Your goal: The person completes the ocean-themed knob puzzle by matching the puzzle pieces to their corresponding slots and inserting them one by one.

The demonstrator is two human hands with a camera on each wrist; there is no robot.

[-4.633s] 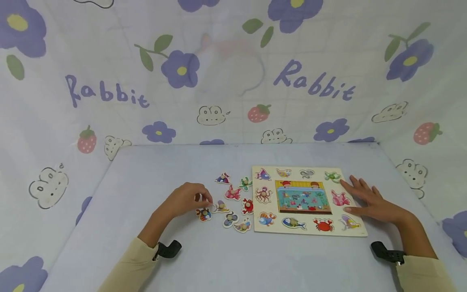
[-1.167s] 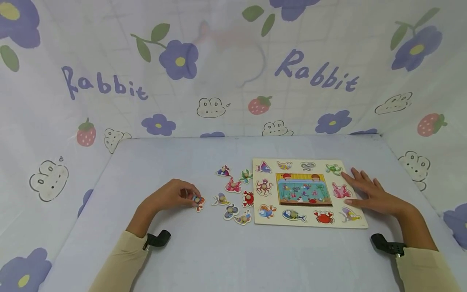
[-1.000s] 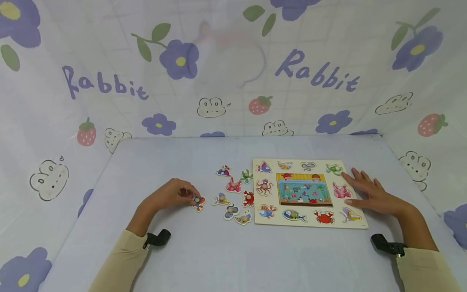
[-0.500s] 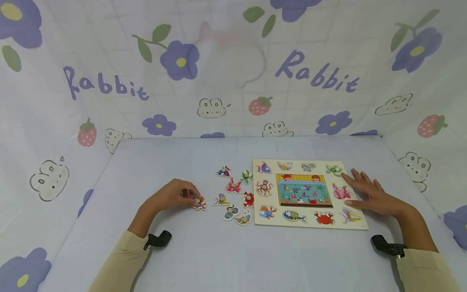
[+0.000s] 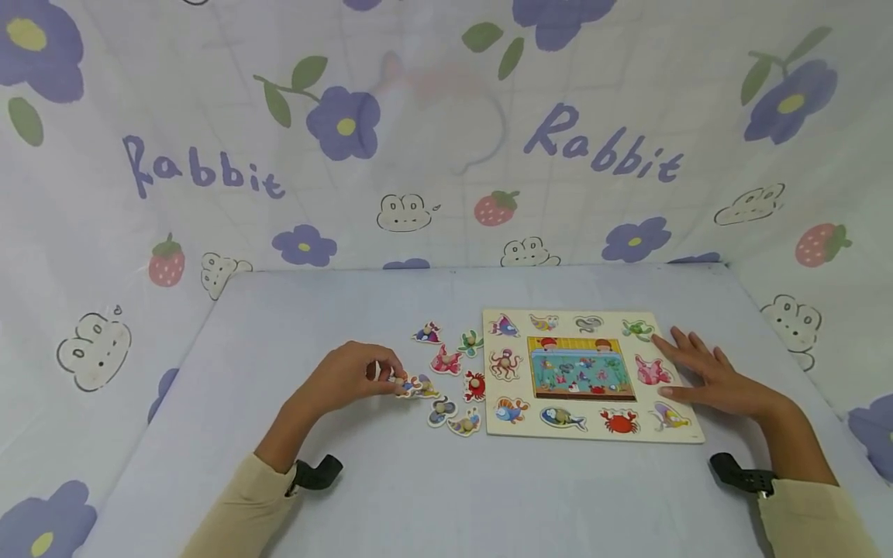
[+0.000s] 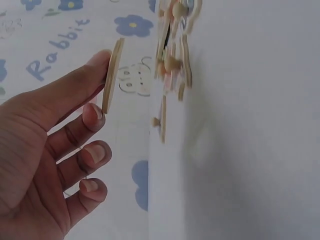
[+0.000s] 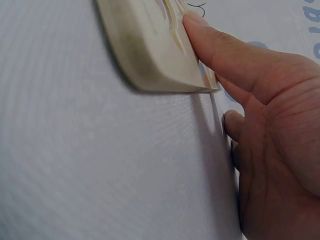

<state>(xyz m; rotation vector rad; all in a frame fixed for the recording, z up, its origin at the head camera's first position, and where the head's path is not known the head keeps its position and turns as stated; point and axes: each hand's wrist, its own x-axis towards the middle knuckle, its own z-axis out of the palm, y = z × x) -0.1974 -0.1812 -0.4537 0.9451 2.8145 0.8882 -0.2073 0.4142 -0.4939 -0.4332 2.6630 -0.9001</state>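
My left hand [image 5: 352, 380] pinches a small fish puzzle piece [image 5: 399, 383] between thumb and fingers. In the left wrist view this wooden piece [image 6: 113, 75] shows edge-on, raised off the table. From the head view it overlaps the yellow-and-purple fish piece [image 5: 424, 387] lying there. My right hand [image 5: 718, 380] rests with spread fingers at the right edge of the wooden puzzle board [image 5: 530, 431]; in the right wrist view, the thumb [image 7: 225, 50] lies on the board's top. Knobbed octopus [image 5: 505, 363] and blue fish [image 5: 562, 418] pieces sit in the board.
Several knobbed pieces lie loose left of the board, among them a crab [image 5: 474, 385], a pink fish [image 5: 446, 359], a turtle [image 5: 470, 342], a purple fish [image 5: 427, 333], a grey eel [image 5: 442, 411] and a snail [image 5: 464, 421]. A patterned curtain [image 5: 446, 155] stands behind the table.
My left hand gripped the striped fish piece from the table, drew it left and turned it, then lifted it rightward over the loose pieces. The right hand stays at the board.
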